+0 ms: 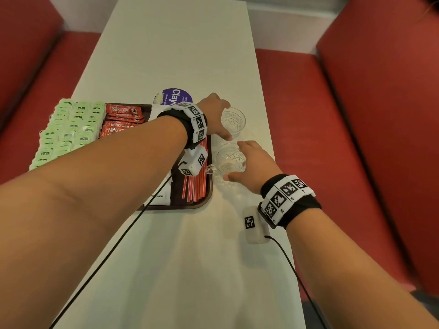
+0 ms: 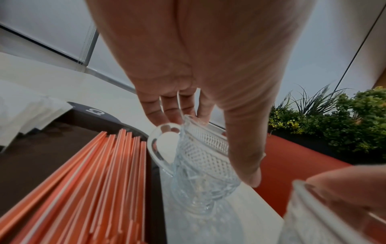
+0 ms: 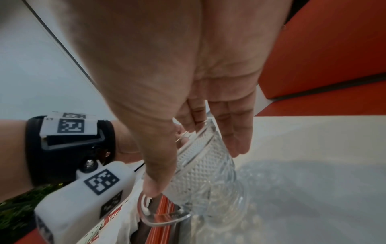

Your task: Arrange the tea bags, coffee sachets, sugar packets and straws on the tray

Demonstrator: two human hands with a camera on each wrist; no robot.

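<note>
A dark brown tray (image 1: 207, 200) lies on the white table (image 1: 180, 48). It holds green tea bags (image 1: 69, 129) at the left, red coffee sachets (image 1: 123, 115), white sugar packets (image 1: 158, 194) and orange straws (image 1: 197, 188) (image 2: 94, 181) along its right side. Two cut-glass cups stand just right of the tray. My left hand (image 1: 219, 119) (image 2: 213, 148) grips the far cup (image 1: 234, 121) (image 2: 200, 156) from above, thumb on its near side and fingers over the far rim. My right hand (image 1: 242, 161) (image 3: 194, 165) holds the near cup (image 1: 229, 159) (image 3: 202, 170) the same way.
A round purple sticker (image 1: 177, 97) lies on the table beyond the tray. Red bench seats (image 1: 320, 115) flank the table on both sides. The cups stand close to the table's right edge. Black wrist-camera cables (image 1: 114, 245) trail over the near tabletop. Green plants (image 2: 344, 123) stand behind the seat.
</note>
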